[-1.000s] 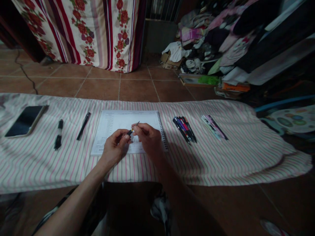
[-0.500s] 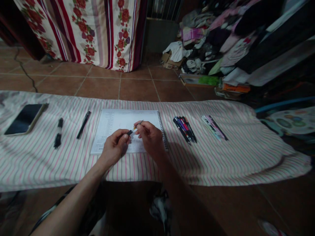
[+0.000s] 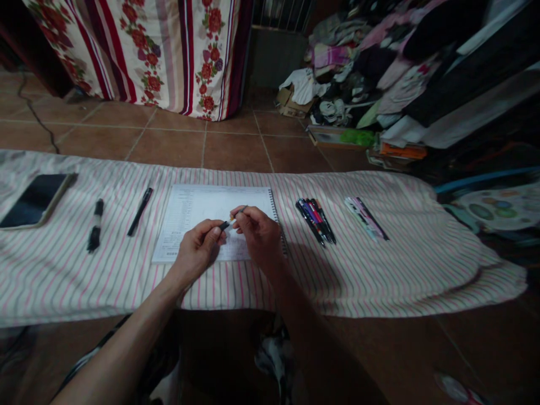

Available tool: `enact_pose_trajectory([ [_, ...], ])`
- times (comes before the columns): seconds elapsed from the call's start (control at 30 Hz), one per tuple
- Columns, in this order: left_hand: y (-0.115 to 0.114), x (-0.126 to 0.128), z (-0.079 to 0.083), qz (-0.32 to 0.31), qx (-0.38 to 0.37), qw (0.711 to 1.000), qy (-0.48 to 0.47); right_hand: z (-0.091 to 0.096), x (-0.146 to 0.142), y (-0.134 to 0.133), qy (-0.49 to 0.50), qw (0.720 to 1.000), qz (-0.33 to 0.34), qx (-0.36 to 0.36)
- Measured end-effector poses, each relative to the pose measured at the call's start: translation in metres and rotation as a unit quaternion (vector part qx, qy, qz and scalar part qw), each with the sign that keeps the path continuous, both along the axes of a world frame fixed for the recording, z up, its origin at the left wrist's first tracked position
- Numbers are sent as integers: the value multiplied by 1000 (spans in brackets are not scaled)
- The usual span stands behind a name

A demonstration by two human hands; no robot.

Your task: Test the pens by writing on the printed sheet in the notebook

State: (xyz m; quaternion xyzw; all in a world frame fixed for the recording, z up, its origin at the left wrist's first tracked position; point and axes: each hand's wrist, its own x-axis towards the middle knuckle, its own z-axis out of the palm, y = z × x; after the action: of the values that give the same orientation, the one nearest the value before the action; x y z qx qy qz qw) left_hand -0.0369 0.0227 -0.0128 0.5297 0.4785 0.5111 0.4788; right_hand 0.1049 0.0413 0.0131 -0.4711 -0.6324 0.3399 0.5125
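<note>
My left hand point(image 3: 196, 251) and my right hand point(image 3: 259, 234) are both closed on one slim pen point(image 3: 231, 219), held just above a spiral-bound notebook point(image 3: 192, 212) with printed lines. The left fingers pinch the dark lower end, the right fingers pinch the part near the yellow band and grey tip. The notebook lies flat on a pink-striped cloth point(image 3: 379, 264) spread over the floor.
Left of the notebook lie a black pen point(image 3: 140, 211), a black marker point(image 3: 95, 224) and a phone point(image 3: 34, 199). Right of it are a bundle of coloured pens point(image 3: 315, 220) and a second, paler bundle point(image 3: 365, 217). A floral curtain point(image 3: 169, 50) and piled clothes point(image 3: 371, 67) stand behind.
The two hands have pulled slightly apart along the pen, showing more of its yellow band. The camera has tipped a little, so everything sits slightly higher in the picture.
</note>
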Motion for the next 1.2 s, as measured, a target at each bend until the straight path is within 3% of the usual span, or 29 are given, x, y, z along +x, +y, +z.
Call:
enact_pose_trajectory([
  [0.43,-2,-2,-2,16,-28,999,-21,5,-2,-3,-40,998,-19,45],
  [0.87,-4,-2,3,34,-55,997,-30,-7,-8,-2,-4,1000,-11,26],
  [1.2,-2,0,3,41,-62,996,-42,8,1,-3,30,997,-70,21],
])
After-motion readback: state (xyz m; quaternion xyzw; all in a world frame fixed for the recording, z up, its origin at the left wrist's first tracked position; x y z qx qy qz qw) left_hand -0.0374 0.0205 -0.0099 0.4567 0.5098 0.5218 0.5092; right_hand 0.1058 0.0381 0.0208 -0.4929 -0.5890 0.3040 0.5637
